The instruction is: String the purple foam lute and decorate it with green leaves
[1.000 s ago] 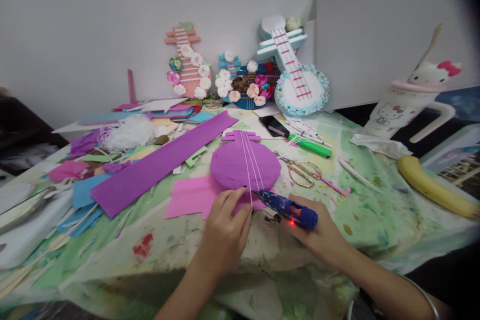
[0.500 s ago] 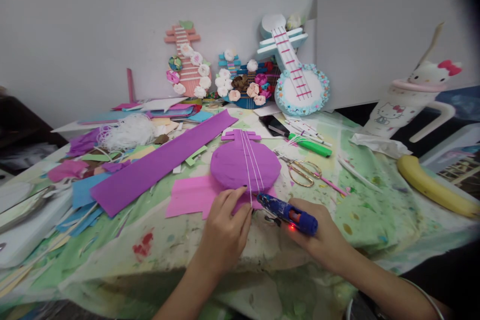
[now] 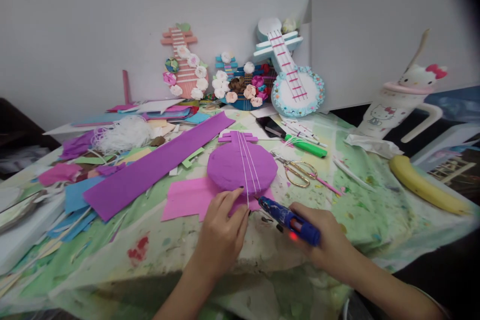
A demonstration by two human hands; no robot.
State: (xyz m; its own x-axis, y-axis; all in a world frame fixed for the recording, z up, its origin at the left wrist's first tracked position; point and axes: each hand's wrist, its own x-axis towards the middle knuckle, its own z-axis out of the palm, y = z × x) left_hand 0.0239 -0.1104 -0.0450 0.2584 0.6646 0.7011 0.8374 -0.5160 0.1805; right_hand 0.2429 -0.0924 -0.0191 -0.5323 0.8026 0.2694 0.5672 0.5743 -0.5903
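A purple paper-covered model lute (image 3: 228, 167) lies flat, its neck pointing away from me, with white strings running down its front. At its lower edge my left hand (image 3: 221, 227) pinches the loose end of a white string (image 3: 247, 199), index finger resting near the rim. My right hand (image 3: 328, 235) is wrapped round a blue hot glue gun (image 3: 290, 220) with a glowing red light. The gun's nozzle points left, close to the lute's bottom edge and just right of the string. Pink paper (image 3: 183, 200) lies partly under the lute.
Left of the lute lie a long purple strip (image 3: 157, 167), a heap of white string (image 3: 122, 134) and paper scraps. To the right are gold-handled scissors (image 3: 300, 174), a green-handled tool (image 3: 307, 146), a banana (image 3: 423, 187) and a tumbler (image 3: 386, 110). Decorated model lutes (image 3: 298, 91) lean against the wall.
The glue gun's nozzle has drawn back slightly to the right and down from the lute's lower edge. My left hand keeps its pinch on the string. The whole view has shifted a little.
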